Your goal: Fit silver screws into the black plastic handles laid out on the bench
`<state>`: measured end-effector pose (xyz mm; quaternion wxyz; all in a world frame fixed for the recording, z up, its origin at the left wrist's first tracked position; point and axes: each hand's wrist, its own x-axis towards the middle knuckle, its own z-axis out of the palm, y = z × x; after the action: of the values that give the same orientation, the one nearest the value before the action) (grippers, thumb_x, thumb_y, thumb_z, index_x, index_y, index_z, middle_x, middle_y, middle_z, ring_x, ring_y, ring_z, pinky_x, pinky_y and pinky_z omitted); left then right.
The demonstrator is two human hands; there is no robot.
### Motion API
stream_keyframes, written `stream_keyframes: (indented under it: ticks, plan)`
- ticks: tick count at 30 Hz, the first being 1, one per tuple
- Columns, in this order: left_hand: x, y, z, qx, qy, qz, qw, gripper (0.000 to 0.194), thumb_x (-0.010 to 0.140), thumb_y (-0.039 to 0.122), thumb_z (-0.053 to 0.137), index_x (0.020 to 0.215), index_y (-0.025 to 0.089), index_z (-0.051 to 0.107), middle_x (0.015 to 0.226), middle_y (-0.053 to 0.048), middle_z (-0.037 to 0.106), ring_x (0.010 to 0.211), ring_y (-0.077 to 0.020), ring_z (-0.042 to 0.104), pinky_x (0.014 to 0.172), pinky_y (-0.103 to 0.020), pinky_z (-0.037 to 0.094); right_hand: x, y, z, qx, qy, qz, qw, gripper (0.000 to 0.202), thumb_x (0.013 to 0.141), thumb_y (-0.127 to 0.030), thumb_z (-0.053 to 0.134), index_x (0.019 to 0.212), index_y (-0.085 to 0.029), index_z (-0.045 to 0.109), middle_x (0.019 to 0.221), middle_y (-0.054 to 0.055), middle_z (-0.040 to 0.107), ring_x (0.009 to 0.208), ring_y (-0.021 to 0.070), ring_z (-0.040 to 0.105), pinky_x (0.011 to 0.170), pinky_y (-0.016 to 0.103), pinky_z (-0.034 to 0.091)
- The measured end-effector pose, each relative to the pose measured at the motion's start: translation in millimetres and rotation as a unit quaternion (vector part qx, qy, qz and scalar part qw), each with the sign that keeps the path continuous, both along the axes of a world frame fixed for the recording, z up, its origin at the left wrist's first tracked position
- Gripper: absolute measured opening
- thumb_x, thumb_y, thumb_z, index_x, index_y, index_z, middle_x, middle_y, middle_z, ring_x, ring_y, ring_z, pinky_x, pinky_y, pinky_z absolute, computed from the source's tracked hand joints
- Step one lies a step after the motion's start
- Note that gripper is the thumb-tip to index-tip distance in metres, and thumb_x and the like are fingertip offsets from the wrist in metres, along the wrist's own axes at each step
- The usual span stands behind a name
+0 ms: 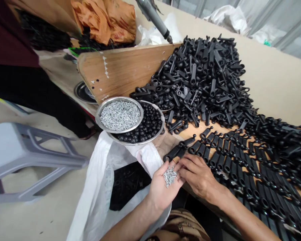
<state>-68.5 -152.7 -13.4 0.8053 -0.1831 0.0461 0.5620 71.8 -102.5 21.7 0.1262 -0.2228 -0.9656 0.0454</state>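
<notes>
My left hand [163,187] is turned palm up, with a small heap of silver screws [170,176] in its palm. Its fingers reach toward black crank-shaped parts [174,152] at the table's near edge. My right hand [197,175] is beside it, fingers bent down at the edge of the left palm; whatever its fingertips pinch is too small to make out. Up and to the left, a metal bowl of silver screws [119,115] rests partly on a larger bowl of round black knobs [150,124]. Rows of black crank parts [240,164] lie to the right of my hands.
A big pile of black parts [200,77] covers the table's back. A wooden board [125,70] stands behind the bowls, with a hanging power driver [157,21] above. An open white sack [95,190], a grey stool [27,150] and a standing person are at the left.
</notes>
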Motion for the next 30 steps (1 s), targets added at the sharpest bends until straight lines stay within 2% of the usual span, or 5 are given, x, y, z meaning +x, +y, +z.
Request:
stream_keyframes:
  ticks: [6, 13, 22, 26, 30]
  plan:
    - [0, 2, -0.6, -0.022, -0.016, 0.011, 1.000, 0.020, 0.083, 0.020, 0.040, 0.090, 0.011, 0.056, 0.082, -0.003, 0.061, 0.076, -0.0090, 0.056, 0.077, -0.023, 0.040, 0, -5, -11.1, 0.040, -0.004, 0.033, 0.999, 0.023, 0.081, -0.010, 0.042, 0.100, -0.011, 0.056, 0.113, 0.010, 0.054, 0.116, 0.0254, 0.034, 0.098, 0.046, 0.028]
    - [0, 5, -1.7, -0.004, -0.037, 0.000, 0.999, 0.022, 0.084, 0.020, 0.038, 0.095, 0.011, 0.055, 0.092, -0.006, 0.061, 0.090, -0.0134, 0.054, 0.086, -0.028, 0.037, -4, 2, -7.7, 0.006, 0.006, 0.009, 1.000, 0.016, 0.079, -0.009, 0.043, 0.085, -0.013, 0.057, 0.116, 0.010, 0.051, 0.116, 0.0265, 0.035, 0.093, 0.045, 0.034]
    - [-7, 6, -1.3, 0.002, -0.036, 0.012, 0.999, 0.023, 0.085, 0.021, 0.036, 0.094, 0.010, 0.054, 0.084, -0.004, 0.061, 0.076, -0.0094, 0.055, 0.074, -0.023, 0.041, -7, -2, -11.6, -0.011, 0.051, 0.015, 0.999, 0.020, 0.080, -0.008, 0.043, 0.093, -0.015, 0.056, 0.110, 0.007, 0.055, 0.114, 0.0234, 0.038, 0.094, 0.042, 0.035]
    - [-9, 4, -1.8, 0.002, -0.019, 0.004, 1.000, 0.025, 0.085, 0.023, 0.037, 0.100, 0.011, 0.052, 0.101, -0.009, 0.059, 0.098, -0.0172, 0.053, 0.087, -0.031, 0.038, -2, 9, -7.3, -0.040, 0.078, -0.003, 0.996, 0.012, 0.081, -0.012, 0.044, 0.087, -0.016, 0.054, 0.112, 0.010, 0.052, 0.116, 0.0244, 0.036, 0.094, 0.044, 0.036]
    - [-11, 2, -5.2, -0.005, 0.020, -0.008, 1.000, 0.030, 0.083, 0.026, 0.040, 0.107, 0.011, 0.049, 0.116, -0.015, 0.053, 0.116, -0.0273, 0.041, 0.097, -0.043, 0.031, 7, 42, 7.9, -0.048, 0.087, -0.056, 0.994, 0.010, 0.083, -0.015, 0.043, 0.082, -0.017, 0.053, 0.110, 0.010, 0.051, 0.114, 0.0230, 0.038, 0.096, 0.047, 0.033]
